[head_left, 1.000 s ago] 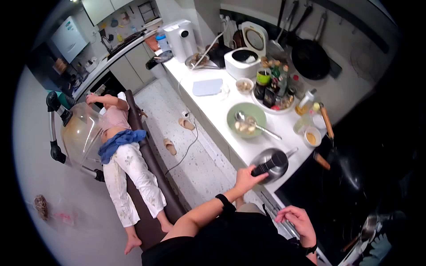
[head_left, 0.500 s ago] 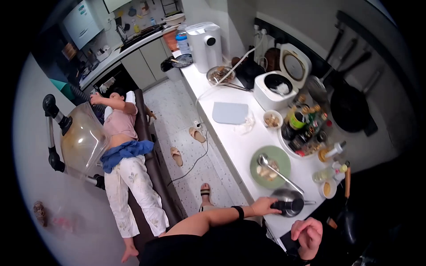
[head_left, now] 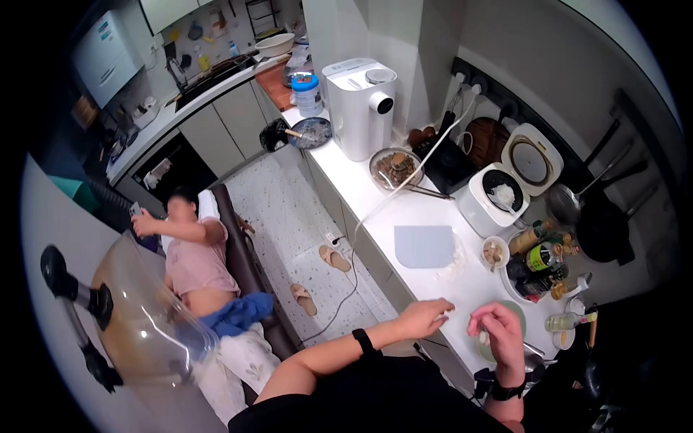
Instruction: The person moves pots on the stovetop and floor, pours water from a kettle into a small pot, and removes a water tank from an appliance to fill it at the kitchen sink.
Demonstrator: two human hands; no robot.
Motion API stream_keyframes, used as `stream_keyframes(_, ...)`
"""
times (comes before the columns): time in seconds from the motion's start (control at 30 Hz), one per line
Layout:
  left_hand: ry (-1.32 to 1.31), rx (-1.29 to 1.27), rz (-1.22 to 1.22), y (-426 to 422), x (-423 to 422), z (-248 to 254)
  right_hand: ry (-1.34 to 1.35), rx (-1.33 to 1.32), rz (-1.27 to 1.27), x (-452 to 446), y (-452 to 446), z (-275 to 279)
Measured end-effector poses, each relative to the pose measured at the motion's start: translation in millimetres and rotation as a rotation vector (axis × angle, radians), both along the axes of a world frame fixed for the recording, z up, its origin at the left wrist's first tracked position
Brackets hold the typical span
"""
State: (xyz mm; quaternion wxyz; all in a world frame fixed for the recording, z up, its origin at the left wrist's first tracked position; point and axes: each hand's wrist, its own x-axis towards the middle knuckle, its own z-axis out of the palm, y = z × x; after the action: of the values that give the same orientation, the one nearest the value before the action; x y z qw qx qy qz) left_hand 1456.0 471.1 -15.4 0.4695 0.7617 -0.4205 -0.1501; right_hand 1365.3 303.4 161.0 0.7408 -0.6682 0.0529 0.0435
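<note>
My left hand (head_left: 427, 318) is over the near edge of the white counter (head_left: 375, 209), below a light-grey mat (head_left: 424, 247). Its fingers stretch forward and nothing shows in them. My right hand (head_left: 499, 330) hovers over the green plate (head_left: 514, 312) with its fingers curled inward. Whether it holds anything I cannot make out. Most of the plate and the food on it is hidden behind this hand. A metal spoon handle (head_left: 534, 349) sticks out on the right. Near the mat stands a small white bowl (head_left: 494, 252) with pale pieces.
An open rice cooker (head_left: 480, 216) with white rice stands behind. Bottles (head_left: 538, 260) crowd a round tray. Farther left are a food dish (head_left: 395, 167), a cable across the counter and a water dispenser (head_left: 357, 108). A person (head_left: 198, 252) lies on a brown couch, phone in hand.
My left hand has let go of the black item at the metal pan and moved up and left. My right hand has come over the green plate. The whole view has shifted.
</note>
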Motion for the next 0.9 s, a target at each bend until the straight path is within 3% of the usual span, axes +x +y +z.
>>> stream_keyframes(0.1,-0.009,-0.080,0.121,42,75,33,-0.044,-0.045,0.122,73,30,20)
stream_keyframes(0.3,-0.114,0.036,0.263,107,242,80,-0.216,-0.143,0.222,234,48,44)
stream_keyframes(0.43,-0.233,0.041,0.358,135,352,139,-0.276,0.121,0.180,358,42,49)
stream_keyframes(0.63,-0.509,0.162,0.415,164,492,206,-0.288,0.239,0.125,513,50,69)
stream_keyframes(0.77,-0.672,0.249,0.308,172,570,212,-0.300,-0.057,0.029,608,67,43)
stream_keyframes(0.83,-0.750,0.269,0.249,172,614,209,-0.424,-0.438,0.050,654,72,25)
stream_keyframes(0.9,-0.831,0.409,0.181,170,662,200,-0.397,-0.604,0.017,699,77,10)
